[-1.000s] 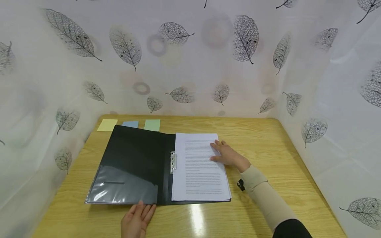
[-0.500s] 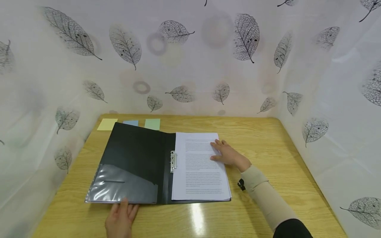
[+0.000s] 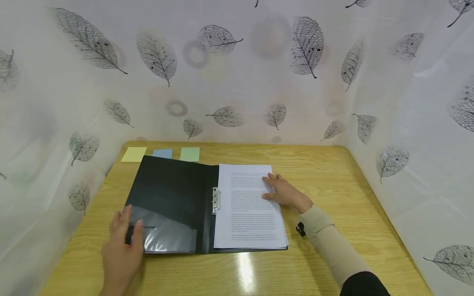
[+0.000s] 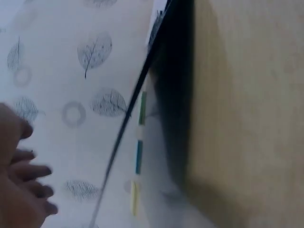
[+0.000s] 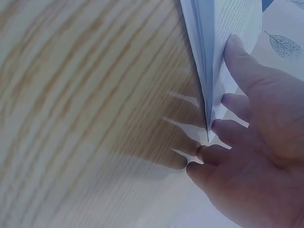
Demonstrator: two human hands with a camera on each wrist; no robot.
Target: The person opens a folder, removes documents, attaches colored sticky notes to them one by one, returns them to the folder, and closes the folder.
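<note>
A black folder (image 3: 168, 185) lies opened out, a metal clip (image 3: 215, 201) at its spine. Its left cover, fitted with a clear pocket (image 3: 170, 234), stands slightly off the table; the left wrist view catches this cover (image 4: 124, 124) edge-on. My left hand (image 3: 121, 250) is over the cover's lower left corner, fingers spread and apart from it in the left wrist view. A stack of printed sheets (image 3: 248, 224) covers the folder's right side. On the right edge of that stack rests my right hand (image 3: 283, 192), its fingers extended; the right wrist view shows fingertips along the sheets' edge.
Yellow (image 3: 134, 154), blue (image 3: 162, 153) and green (image 3: 190, 154) paper notes lie at the back left, behind the folder. The wooden table (image 3: 318, 164) is bordered by leaf-patterned curtains (image 3: 237, 82). A small black object (image 3: 300, 229) shows beside the right sleeve.
My left hand has slid left along the folder's lower edge, then come up over the left corner of the cover. The right hand and the sheets have stayed put.
</note>
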